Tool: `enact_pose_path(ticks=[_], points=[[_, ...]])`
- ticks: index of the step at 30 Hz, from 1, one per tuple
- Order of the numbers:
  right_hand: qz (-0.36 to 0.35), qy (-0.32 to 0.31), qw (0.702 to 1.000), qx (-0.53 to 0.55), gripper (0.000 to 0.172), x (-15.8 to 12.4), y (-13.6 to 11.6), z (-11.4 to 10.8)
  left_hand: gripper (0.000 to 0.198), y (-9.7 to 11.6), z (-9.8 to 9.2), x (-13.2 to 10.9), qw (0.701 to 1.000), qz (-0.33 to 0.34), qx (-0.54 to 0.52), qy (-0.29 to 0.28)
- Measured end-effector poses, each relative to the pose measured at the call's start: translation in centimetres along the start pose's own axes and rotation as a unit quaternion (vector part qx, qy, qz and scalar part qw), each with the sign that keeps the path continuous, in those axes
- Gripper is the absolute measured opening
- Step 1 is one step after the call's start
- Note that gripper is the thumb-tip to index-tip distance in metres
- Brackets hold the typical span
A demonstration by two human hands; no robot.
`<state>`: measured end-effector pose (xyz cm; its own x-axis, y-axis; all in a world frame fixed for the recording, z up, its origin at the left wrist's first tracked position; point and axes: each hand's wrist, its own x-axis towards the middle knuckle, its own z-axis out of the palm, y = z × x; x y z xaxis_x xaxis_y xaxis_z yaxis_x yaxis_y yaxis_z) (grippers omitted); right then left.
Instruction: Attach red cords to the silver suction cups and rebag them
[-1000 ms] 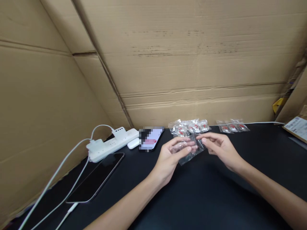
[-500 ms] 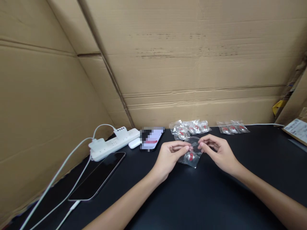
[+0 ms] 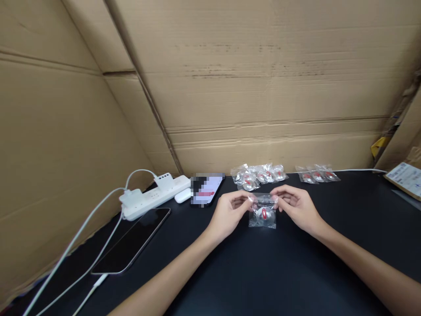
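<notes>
A small clear plastic bag (image 3: pixel 262 224) hangs between my hands above the black table. Inside it sits a round, silvery-clear item with a red mark; its exact kind I cannot make out. My left hand (image 3: pixel 232 210) pinches the bag's upper left corner. At the upper right corner, my right hand (image 3: pixel 294 204) grips it between thumb and fingers. The bag's top edge is stretched between the two pinches. Just beyond my hands lies a cluster of similar bagged round items (image 3: pixel 248 182), with another short row of them (image 3: pixel 318 174) further right.
On the left are a white power strip (image 3: pixel 154 197) with cables, a dark-screened phone or tablet (image 3: pixel 134 241), a white rounded case (image 3: pixel 183 195) and a phone (image 3: pixel 208 188) with a lit screen. Cardboard walls (image 3: pixel 263 96) enclose the table. A labelled package (image 3: pixel 406 177) lies far right.
The bag has turned from tilted to squarely facing me, and its top is now spread flat between both hands. My right hand has closed on its right corner.
</notes>
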<state>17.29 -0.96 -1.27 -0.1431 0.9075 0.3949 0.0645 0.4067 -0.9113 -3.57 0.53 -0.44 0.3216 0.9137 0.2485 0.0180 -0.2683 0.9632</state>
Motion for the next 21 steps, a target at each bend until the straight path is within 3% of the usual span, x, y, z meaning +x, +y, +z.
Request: enact_pose_path(ticks=[5, 9, 13, 16, 19, 21], points=[[-0.076, -0.018, 0.994, -0.072, 0.018, -0.2, -0.2, -0.1, 0.026, 0.2, -0.6, 0.2, 0.999, 0.026, 0.018, -0.012], [-0.092, -0.034, 0.988, -0.118, 0.024, -0.3, -0.5, -0.2, 0.027, 0.9, -0.5, -0.1, 0.999, 0.036, 0.022, -0.018], [-0.111, -0.055, 0.983, -0.138, 0.020, -0.6, -1.4, -0.1, 0.025, 0.9, -0.1, -0.2, 1.000, 0.018, 0.018, -0.009], [-0.094, -0.053, 0.987, -0.115, 0.007, -0.7, -1.8, 0.3, 0.015, 0.8, 0.2, -0.4, 0.999, 0.015, 0.032, -0.018], [-0.050, -0.031, 0.994, -0.089, 0.025, -0.6, -1.5, 0.6, 0.012, 1.0, 0.5, -0.7, 0.999, 0.026, 0.027, -0.033], [-0.021, -0.049, 0.995, -0.090, 0.026, -0.6, -1.2, 0.7, 0.012, 1.2, 0.7, -0.9, 0.998, 0.029, 0.021, -0.044]])
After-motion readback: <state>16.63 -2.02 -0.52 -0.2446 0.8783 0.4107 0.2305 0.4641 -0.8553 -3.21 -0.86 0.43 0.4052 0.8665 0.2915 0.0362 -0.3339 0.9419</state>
